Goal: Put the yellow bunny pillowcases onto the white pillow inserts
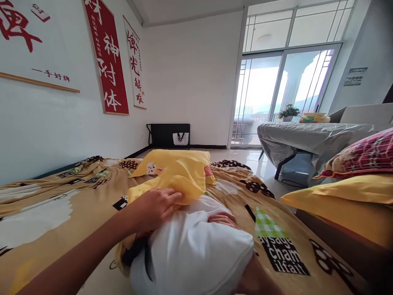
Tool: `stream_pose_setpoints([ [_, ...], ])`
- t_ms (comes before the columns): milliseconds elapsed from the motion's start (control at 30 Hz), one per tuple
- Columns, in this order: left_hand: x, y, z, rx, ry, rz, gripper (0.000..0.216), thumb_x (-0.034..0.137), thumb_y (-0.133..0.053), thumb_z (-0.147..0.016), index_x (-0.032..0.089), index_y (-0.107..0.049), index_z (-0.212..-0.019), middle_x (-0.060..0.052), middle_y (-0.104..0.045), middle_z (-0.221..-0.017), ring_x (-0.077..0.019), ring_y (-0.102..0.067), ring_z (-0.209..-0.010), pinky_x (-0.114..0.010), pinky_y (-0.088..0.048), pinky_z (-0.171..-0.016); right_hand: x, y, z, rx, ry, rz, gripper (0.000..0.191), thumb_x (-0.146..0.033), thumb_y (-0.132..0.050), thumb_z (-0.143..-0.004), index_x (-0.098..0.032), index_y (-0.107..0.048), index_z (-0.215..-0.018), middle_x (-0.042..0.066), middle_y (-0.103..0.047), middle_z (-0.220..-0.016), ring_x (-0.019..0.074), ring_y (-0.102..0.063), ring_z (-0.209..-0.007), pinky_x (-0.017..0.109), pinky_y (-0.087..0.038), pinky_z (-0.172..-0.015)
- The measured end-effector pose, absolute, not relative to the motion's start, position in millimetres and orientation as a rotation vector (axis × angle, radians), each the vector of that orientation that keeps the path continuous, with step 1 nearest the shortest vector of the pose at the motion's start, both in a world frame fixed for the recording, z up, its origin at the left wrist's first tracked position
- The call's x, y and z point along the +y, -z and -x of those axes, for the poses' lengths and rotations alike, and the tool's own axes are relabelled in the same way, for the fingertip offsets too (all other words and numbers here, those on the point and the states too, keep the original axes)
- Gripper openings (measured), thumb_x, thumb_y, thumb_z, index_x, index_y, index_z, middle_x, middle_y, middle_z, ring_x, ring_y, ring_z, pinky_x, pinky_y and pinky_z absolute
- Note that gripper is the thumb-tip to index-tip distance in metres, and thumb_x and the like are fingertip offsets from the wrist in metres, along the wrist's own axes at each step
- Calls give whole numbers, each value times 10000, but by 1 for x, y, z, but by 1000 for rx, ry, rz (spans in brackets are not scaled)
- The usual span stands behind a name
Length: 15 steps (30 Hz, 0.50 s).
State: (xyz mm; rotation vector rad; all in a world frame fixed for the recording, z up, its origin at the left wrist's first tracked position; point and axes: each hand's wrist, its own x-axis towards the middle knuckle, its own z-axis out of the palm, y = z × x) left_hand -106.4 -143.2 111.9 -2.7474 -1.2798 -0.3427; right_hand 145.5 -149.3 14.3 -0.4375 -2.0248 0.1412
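Observation:
A white pillow (196, 250) lies in front of me, its far end against a yellow pillowcase (181, 180). My left hand (158, 207) reaches in from the left, its fingers closed on the near edge of the pillowcase. On the right, my right hand (223, 219) grips the white pillow from its far side. Pillow fabric hides most of that hand, so only some curled fingers show. How far the pillow sits inside the case cannot be made out. Just beyond lies another yellow pillow (175, 156) with a rabbit print.
A patterned tan blanket (101, 217) spreads beneath everything. To the right are a stacked yellow pillow (344, 192) and a red plaid pillow (365, 153). A plastic-covered table (307, 131) stands by the sliding glass doors (285, 82). A folded black frame (162, 134) leans at the far wall.

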Motion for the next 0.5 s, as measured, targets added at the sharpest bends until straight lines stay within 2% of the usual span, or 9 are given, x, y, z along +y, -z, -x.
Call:
stream_pose_setpoints([
  [67, -146, -117, 113, -1278, 491, 2572, 467, 229, -435, -876, 226, -450, -1343, -82, -512, -1369, -261, -476, -1230, -444, -371, -1034, -154, -27, -121, -2121, -123, 235, 552, -569, -593, -785, -190, -525, -1180, 83, -671, -1009, 244, -637, -955, 410, -466, -905],
  [133, -148, -116, 114, -1201, 546, 2481, 591, 378, -518, -871, 204, -345, -1409, -119, -418, -1444, -299, -396, -1291, -491, -321, -1057, -168, -39, -96, -2197, -15, 128, 317, -392, -497, -904, -169, -536, -1125, 72, -688, -938, 201, -645, -903, 373, -459, -898],
  [200, -150, -113, 116, -1188, 512, 2449, 642, 535, -565, -828, 170, -421, -1336, -147, -498, -1358, -312, -461, -1210, -489, -348, -1009, -182, -47, -77, -2189, 144, 112, 220, -236, -375, -963, -146, -557, -1047, 64, -687, -843, 162, -641, -784, 336, -470, -838],
  [233, -150, -112, 118, -1218, 489, 2425, 563, 561, -551, -830, 157, -510, -1220, -142, -577, -1241, -300, -519, -1116, -470, -374, -965, -187, -49, -71, -2173, 210, 126, 247, -198, -330, -972, -140, -567, -1008, 58, -679, -795, 152, -630, -726, 326, -474, -809],
  [267, -151, -111, 122, -1256, 464, 2397, 442, 540, -513, -861, 155, -569, -1073, -121, -633, -1098, -277, -561, -1007, -441, -397, -912, -191, -50, -66, -2158, 258, 148, 278, -184, -301, -977, -138, -575, -976, 52, -667, -756, 146, -617, -683, 319, -476, -784],
  [333, -153, -111, 135, -1338, 419, 2342, 305, 418, -408, -935, 172, -570, -853, -76, -646, -872, -230, -584, -833, -370, -411, -799, -194, -49, -63, -2162, 296, 203, 326, -193, -265, -984, -137, -583, -943, 44, -647, -708, 145, -603, -643, 312, -480, -760],
  [400, -153, -114, 158, -1485, 441, 2234, 296, 330, -334, -957, 184, -547, -812, -51, -627, -760, -207, -583, -733, -312, -387, -686, -193, -46, -66, -2186, 309, 242, 356, -198, -244, -987, -138, -590, -931, 39, -632, -683, 145, -598, -631, 304, -482, -755],
  [500, -145, -121, 200, -1807, 631, 1918, 325, 386, -295, -963, 191, -545, -892, -31, -605, -678, -205, -577, -656, -284, -338, -601, -192, -40, -73, -2191, 363, 246, 335, -195, -276, -983, -150, -598, -900, 32, -618, -661, 140, -582, -606, 287, -480, -736],
])
